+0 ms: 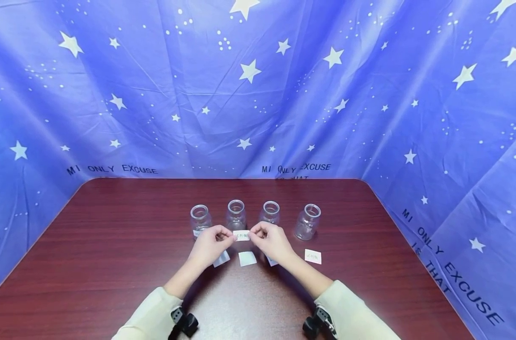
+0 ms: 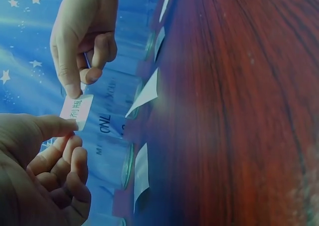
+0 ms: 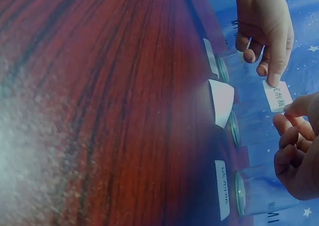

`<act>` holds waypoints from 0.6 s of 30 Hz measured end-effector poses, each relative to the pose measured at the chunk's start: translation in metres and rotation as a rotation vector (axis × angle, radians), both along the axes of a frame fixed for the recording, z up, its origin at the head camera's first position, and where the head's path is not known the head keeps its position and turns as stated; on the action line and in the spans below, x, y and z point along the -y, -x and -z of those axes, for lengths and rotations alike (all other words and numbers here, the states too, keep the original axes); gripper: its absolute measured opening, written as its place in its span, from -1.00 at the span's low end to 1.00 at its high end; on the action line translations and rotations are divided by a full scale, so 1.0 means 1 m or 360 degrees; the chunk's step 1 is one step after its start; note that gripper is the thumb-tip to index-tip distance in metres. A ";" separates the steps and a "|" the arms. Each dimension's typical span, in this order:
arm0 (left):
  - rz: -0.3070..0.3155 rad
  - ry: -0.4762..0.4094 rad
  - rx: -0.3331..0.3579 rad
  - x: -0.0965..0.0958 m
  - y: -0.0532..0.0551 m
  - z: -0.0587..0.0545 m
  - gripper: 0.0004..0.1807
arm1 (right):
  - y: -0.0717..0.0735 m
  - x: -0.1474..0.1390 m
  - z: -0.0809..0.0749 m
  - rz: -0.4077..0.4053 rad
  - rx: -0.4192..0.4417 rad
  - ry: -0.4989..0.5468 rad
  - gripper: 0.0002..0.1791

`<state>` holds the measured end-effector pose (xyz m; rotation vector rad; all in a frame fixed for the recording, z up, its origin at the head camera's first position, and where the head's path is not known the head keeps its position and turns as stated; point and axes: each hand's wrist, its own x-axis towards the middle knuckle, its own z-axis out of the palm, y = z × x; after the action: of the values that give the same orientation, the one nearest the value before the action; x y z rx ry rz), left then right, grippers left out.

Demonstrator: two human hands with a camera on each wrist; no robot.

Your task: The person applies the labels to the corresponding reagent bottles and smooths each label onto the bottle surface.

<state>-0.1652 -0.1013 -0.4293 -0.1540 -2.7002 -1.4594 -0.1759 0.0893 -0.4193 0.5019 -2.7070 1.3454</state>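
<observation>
A small white label (image 1: 241, 235) with handwritten characters is held up by its two ends. My left hand (image 1: 210, 243) pinches the left end between thumb and forefinger, while my right hand (image 1: 272, 240) pinches the right end the same way. Right behind the label stands a clear glass jar (image 1: 236, 213), open at the top. Another glass jar (image 1: 270, 211) is partly covered by my right hand. Farther left, a glass jar (image 1: 200, 216) carries a white label low on its front, partly hidden by my left fingers.
At the right end of the row is a glass jar (image 1: 309, 222), with a written label (image 1: 313, 256) lying before it. A pale paper piece (image 1: 247, 258) lies on the dark red table (image 1: 113, 245) below my hands, between two more pieces. Blue star-printed cloth (image 1: 207, 85) hangs behind.
</observation>
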 end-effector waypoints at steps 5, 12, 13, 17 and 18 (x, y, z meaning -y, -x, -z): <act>-0.0074 0.0156 -0.0006 -0.002 0.000 -0.001 -0.90 | 0.004 0.003 0.004 0.0004 -0.0023 -0.0045 -0.93; -0.0127 0.0320 -0.0084 -0.004 0.001 0.001 -0.90 | 0.009 0.010 0.009 0.0039 -0.0012 -0.0047 -0.93; -0.0135 0.0335 -0.0092 -0.004 0.002 0.001 -0.90 | 0.010 0.011 0.010 0.0045 -0.0009 -0.0050 -0.93; -0.0160 0.0362 -0.0110 -0.005 0.004 0.001 -0.89 | 0.013 0.014 0.012 0.0099 -0.0033 -0.0111 -0.92; -0.0163 0.0366 -0.0119 -0.005 0.004 0.001 -0.88 | 0.013 0.015 0.012 0.0120 -0.0036 -0.0137 -0.92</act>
<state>-0.1693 -0.0959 -0.4299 -0.0787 -2.7618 -1.0923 -0.1893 0.0741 -0.4312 0.4146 -2.7457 1.2021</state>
